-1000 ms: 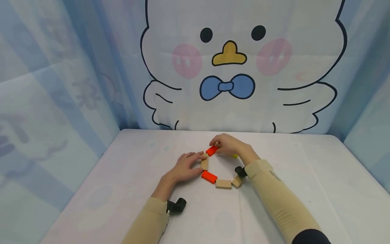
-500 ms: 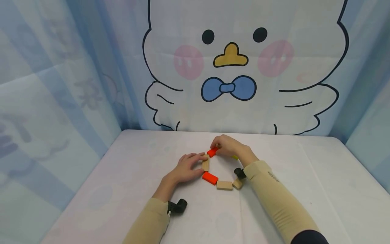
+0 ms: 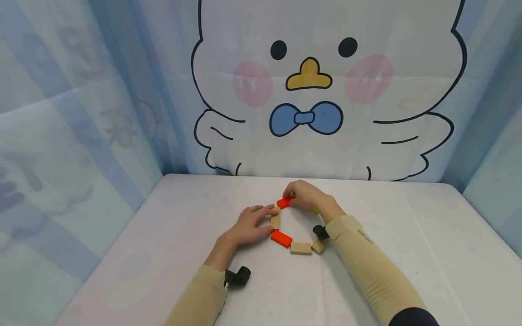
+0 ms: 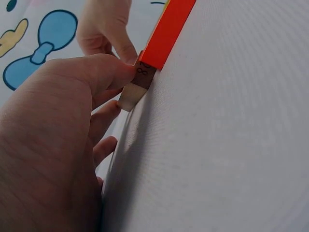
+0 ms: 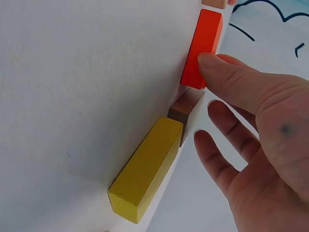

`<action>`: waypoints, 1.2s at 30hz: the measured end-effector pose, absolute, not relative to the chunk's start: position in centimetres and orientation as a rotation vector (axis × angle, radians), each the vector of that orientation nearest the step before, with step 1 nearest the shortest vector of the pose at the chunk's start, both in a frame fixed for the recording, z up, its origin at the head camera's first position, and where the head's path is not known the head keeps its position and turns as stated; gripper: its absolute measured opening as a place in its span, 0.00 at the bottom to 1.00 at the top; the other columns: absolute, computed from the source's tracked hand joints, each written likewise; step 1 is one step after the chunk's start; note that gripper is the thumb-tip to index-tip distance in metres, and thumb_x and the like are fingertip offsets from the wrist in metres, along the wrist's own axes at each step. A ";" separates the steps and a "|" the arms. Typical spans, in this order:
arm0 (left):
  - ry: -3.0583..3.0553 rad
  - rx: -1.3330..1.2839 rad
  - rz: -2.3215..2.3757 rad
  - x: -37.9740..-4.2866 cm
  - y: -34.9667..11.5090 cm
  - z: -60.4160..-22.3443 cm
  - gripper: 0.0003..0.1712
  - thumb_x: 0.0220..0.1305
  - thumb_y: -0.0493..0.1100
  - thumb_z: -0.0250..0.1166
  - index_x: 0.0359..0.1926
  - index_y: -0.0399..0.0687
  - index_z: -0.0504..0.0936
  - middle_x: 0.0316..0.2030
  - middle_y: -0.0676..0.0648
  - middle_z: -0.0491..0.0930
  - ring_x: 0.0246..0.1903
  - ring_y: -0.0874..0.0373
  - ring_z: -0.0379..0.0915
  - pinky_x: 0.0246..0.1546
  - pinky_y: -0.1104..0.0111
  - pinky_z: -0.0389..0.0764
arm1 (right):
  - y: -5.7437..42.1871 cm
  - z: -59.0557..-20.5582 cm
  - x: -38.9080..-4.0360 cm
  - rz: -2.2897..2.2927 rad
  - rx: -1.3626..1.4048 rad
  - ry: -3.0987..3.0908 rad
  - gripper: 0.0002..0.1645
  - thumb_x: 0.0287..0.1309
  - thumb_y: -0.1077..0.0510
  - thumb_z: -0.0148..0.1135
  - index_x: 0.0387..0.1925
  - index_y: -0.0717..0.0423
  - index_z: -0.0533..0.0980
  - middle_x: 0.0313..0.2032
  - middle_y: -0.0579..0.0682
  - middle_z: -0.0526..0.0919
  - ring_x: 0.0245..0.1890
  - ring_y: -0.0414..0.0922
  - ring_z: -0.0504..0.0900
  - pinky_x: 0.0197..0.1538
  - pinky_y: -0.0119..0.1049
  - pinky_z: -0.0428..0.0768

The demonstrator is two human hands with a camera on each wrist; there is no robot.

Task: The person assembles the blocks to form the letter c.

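In the head view, small red, wooden and yellow blocks form a ring on the table. My left hand (image 3: 246, 224) holds a wooden block (image 3: 275, 220) on the ring's left side between thumb and fingers; in the left wrist view dark markings show on this block (image 4: 142, 72). At the far side, my right hand (image 3: 305, 194) pinches a red block (image 3: 283, 203). The right wrist view shows its thumb on the red block (image 5: 202, 38), other fingers spread apart. A wooden block (image 5: 186, 108) and a yellow block (image 5: 147, 166) follow in line beside that hand.
Another red block (image 3: 282, 238) touches the near end of the left wooden block. Two wooden blocks continue the near side, one lengthwise (image 3: 301, 248), the other partly behind the right wrist camera (image 3: 321, 232). A curtain with a cartoon face (image 3: 307, 149) hangs behind the white table (image 3: 163, 253).
The far red block has turned slightly in my right fingers, its left end now close to the wooden block. The left hand stays in place; the head view has shifted a little.
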State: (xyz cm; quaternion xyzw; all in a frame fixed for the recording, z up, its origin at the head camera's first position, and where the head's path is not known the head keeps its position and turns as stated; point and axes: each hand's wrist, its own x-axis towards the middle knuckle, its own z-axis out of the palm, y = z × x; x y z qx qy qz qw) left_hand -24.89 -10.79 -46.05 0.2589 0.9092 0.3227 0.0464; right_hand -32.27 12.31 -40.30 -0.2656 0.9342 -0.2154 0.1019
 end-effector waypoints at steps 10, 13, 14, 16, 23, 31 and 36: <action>2.779 0.798 0.975 -24.9 -10.8 -46.1 0.27 0.68 0.48 0.62 0.68 0.57 0.75 0.73 0.52 0.64 0.72 0.45 0.52 0.72 0.45 0.43 | 11.9 -40.3 -32.3 -0.620 -0.778 2.773 0.14 0.63 0.66 0.67 0.50 0.58 0.84 0.48 0.52 0.83 0.49 0.51 0.77 0.60 0.48 0.76; 2.779 0.787 0.971 -24.8 -10.7 -45.9 0.27 0.68 0.48 0.62 0.68 0.56 0.75 0.73 0.52 0.64 0.72 0.45 0.52 0.72 0.45 0.45 | 11.8 -40.4 -32.3 -0.622 -0.770 2.767 0.14 0.63 0.65 0.67 0.50 0.57 0.84 0.47 0.51 0.83 0.48 0.51 0.77 0.59 0.46 0.77; 2.781 0.784 0.968 -24.8 -10.7 -45.9 0.27 0.68 0.48 0.62 0.68 0.56 0.76 0.73 0.52 0.64 0.72 0.44 0.52 0.72 0.45 0.45 | 11.7 -40.4 -32.3 -0.624 -0.765 2.765 0.14 0.63 0.65 0.67 0.50 0.57 0.84 0.47 0.51 0.82 0.48 0.51 0.76 0.58 0.46 0.77; 2.783 0.779 0.964 -24.8 -10.6 -45.9 0.27 0.68 0.48 0.62 0.68 0.57 0.76 0.73 0.52 0.64 0.72 0.44 0.52 0.72 0.45 0.45 | 11.6 -40.5 -32.4 -0.628 -0.751 2.764 0.14 0.63 0.65 0.68 0.50 0.56 0.84 0.46 0.50 0.82 0.47 0.50 0.76 0.58 0.45 0.77; 2.782 0.770 0.962 -24.9 -10.7 -45.9 0.27 0.68 0.48 0.62 0.68 0.57 0.75 0.73 0.53 0.64 0.72 0.45 0.52 0.72 0.45 0.44 | 11.4 -40.7 -32.4 -0.616 -0.758 2.771 0.14 0.63 0.64 0.68 0.49 0.54 0.84 0.44 0.49 0.81 0.44 0.50 0.75 0.54 0.42 0.78; 2.786 0.749 0.960 -24.9 -10.8 -46.1 0.27 0.68 0.49 0.62 0.68 0.58 0.75 0.73 0.53 0.64 0.72 0.45 0.51 0.72 0.45 0.46 | 11.3 -40.7 -32.3 -0.619 -0.758 2.766 0.14 0.63 0.65 0.68 0.50 0.54 0.84 0.44 0.49 0.81 0.44 0.50 0.75 0.53 0.42 0.78; 2.781 0.737 0.967 -25.0 -10.7 -46.1 0.27 0.68 0.49 0.62 0.68 0.59 0.75 0.73 0.53 0.64 0.72 0.45 0.51 0.71 0.44 0.49 | 11.2 -40.6 -32.3 -0.621 -0.754 2.763 0.14 0.63 0.66 0.67 0.50 0.54 0.84 0.45 0.49 0.81 0.45 0.50 0.75 0.54 0.42 0.78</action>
